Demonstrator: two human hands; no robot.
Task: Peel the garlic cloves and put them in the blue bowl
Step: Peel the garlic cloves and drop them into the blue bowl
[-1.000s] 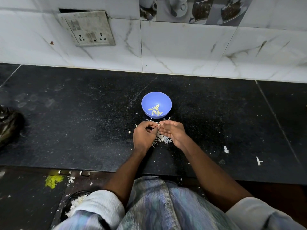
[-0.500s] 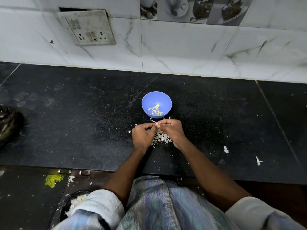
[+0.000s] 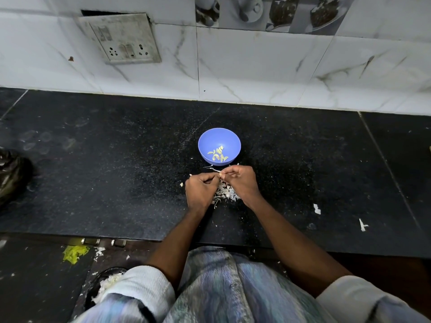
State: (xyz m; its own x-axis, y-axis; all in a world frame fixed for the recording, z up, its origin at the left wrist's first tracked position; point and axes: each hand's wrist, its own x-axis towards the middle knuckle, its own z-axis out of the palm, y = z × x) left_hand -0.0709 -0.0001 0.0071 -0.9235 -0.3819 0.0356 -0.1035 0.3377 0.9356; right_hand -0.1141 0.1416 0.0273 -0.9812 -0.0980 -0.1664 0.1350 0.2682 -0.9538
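A black speckled desk (image 3: 93, 173) fills the middle band of the frame, backed by white marbled wall tiles (image 3: 256, 66) along the top. A grimy switch and socket plate (image 3: 121, 38) hangs on the wall at upper left. At the far left edge a dark crumpled bag (image 3: 11, 176) sits on the desk, well apart from the work. Two white scraps (image 3: 316, 209) lie at lower right of the desk.

The blue bowl (image 3: 219, 138) stands in the centre, with several peeled garlic cloves (image 3: 218, 153) in its bottom. Just below it in the frame, both hands meet: the left hand (image 3: 201, 190) has its fingers curled in, and the right hand (image 3: 242, 183) pinches a small pale garlic clove (image 3: 221, 175) at the fingertips; whether the left also holds it I cannot tell. Between and under the hands lies a heap of white garlic skins (image 3: 225, 193), with a few loose flakes beside the bowl.

Bare dark desk lies to either side of the bowl. The desk's front edge runs across the lower third; below it, at lower left, the floor (image 3: 28, 276) carries a yellow-green scrap (image 3: 74, 252) and more white peelings
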